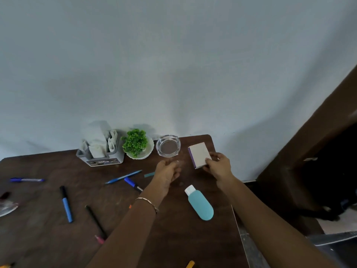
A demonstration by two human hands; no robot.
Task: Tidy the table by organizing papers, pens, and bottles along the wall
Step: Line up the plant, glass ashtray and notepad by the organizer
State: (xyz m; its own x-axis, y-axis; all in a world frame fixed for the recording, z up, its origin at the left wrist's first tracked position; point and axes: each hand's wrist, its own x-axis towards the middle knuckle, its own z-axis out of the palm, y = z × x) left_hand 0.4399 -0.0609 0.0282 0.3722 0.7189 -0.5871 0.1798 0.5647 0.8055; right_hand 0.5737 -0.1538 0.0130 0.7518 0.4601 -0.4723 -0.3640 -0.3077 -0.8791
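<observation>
My right hand (218,167) grips a white block of paper with a purple side (199,157) near the table's far right corner, close to the wall. My left hand (167,171) hovers just left of it with loosely curled fingers, holding nothing that I can see. A teal bottle with a white cap (200,204) lies on its side on the brown table (48,238). Several pens lie scattered: a blue pen (124,176), a blue marker (133,184), another blue marker (66,204), a black pen (95,221) and a blue pen (27,179) at far left.
Along the wall stand a grey napkin holder (102,149), a small green plant in a white bowl (137,147) and a glass ashtray (168,145). A small teal slip (149,174) lies by my left hand. The table's right edge (237,219) drops off beside the bottle.
</observation>
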